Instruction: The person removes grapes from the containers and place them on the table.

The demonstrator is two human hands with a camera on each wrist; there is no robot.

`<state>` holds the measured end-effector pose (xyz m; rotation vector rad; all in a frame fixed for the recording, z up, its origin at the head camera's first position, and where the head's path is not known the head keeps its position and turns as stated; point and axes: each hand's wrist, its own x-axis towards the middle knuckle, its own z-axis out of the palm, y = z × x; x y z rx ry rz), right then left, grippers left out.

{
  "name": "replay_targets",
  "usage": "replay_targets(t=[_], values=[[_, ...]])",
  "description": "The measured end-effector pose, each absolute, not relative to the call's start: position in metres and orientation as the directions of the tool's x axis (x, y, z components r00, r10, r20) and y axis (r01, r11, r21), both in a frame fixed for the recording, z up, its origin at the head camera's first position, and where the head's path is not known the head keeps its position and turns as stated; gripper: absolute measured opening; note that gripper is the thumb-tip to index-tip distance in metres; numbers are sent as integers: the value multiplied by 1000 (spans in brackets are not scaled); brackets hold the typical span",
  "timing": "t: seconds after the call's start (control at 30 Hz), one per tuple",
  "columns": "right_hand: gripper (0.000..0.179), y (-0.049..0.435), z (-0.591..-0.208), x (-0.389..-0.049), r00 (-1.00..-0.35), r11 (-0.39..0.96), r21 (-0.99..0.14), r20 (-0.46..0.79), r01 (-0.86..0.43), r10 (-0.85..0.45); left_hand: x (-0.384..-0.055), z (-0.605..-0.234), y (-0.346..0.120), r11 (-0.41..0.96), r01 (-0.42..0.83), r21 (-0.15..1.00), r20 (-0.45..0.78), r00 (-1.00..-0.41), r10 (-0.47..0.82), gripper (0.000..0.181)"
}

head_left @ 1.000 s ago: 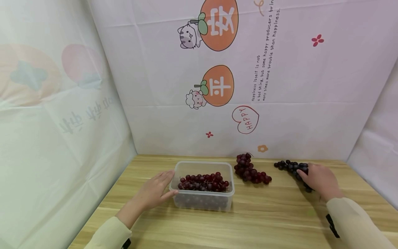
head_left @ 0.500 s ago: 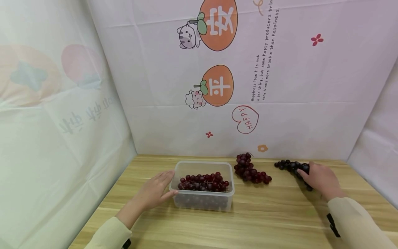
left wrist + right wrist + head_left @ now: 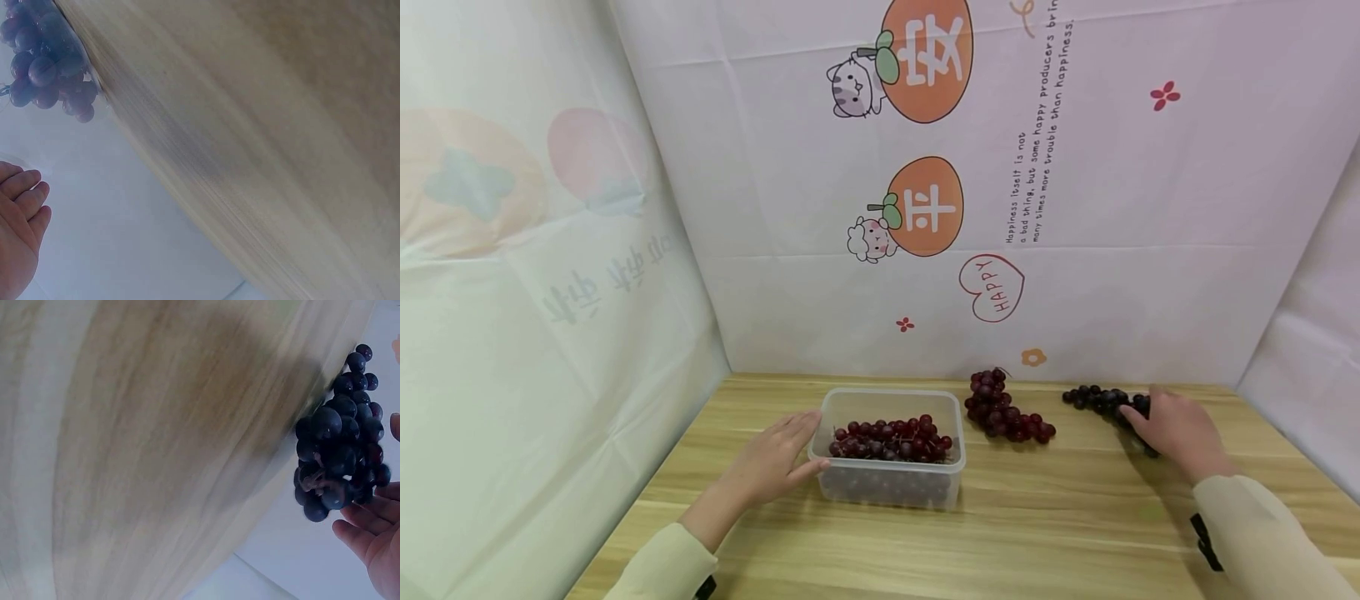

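In the head view, a clear plastic box (image 3: 887, 468) stands on the table, with red grapes (image 3: 891, 442) inside. My left hand (image 3: 775, 458) rests at the box's left side, fingers along the rim and thumb touching the front left corner. At the right lies a bunch of black grapes (image 3: 1108, 402). My right hand (image 3: 1183, 429) grips its right end, thumb on the near side, partly hiding it. The right wrist view shows fingers (image 3: 359, 534) against the black grapes (image 3: 337, 447). A second bunch of red grapes (image 3: 1003, 412) lies between the box and the black bunch.
The wooden table (image 3: 1037, 533) ends at a white printed cloth (image 3: 850, 325) hanging behind it. Another white cloth (image 3: 677, 333) stands along the left side, and one (image 3: 1300, 350) along the right.
My right hand has shifted slightly to the right and back, and the black grapes have moved a little with it. The left hand and the box have stayed in place.
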<state>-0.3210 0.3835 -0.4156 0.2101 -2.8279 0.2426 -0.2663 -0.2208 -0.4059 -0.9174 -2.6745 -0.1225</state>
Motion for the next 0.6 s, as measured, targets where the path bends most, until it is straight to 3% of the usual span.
replay_targets(t=[0.17,0.6], values=[[69,383,-413,-320,-949,977,-148,296,-156,-107,-266,-405,-221,793,609,-19,313,-749,584,78],[64,390,-415,-320,-956,981,-143,280,-134,-90,-267,-406,-221,793,609,-21,306,-751,585,79]])
